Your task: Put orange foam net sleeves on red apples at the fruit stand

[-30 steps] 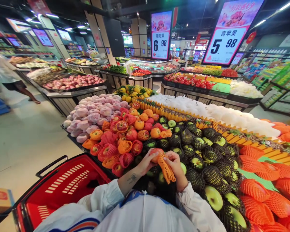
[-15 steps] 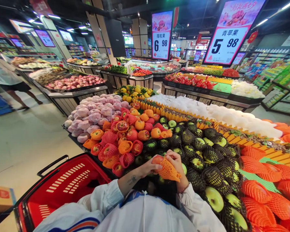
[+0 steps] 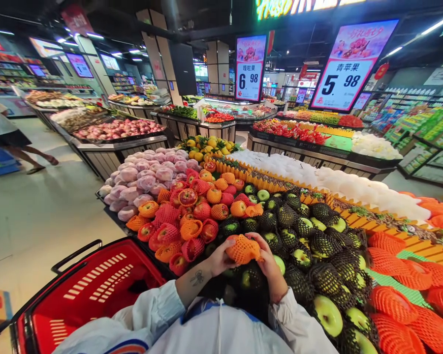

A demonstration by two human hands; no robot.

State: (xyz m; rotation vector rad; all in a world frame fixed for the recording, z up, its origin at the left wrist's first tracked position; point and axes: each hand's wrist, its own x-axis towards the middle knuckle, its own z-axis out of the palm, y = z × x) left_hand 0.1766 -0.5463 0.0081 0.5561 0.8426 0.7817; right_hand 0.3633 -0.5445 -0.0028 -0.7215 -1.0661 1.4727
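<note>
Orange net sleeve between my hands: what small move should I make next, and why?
I'd perhaps tuck in the narrow end of the orange net sleeve with your right hand while your left hand supports the rounded part: the netting bulges beside the left and tapers toward the right.

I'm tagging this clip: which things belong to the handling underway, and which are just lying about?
In use:
left hand
right hand
fruit in orange net, between both hands

Lying about:
apples in red and orange nets
green apples in black nets
red basket
yellow fruit
</note>
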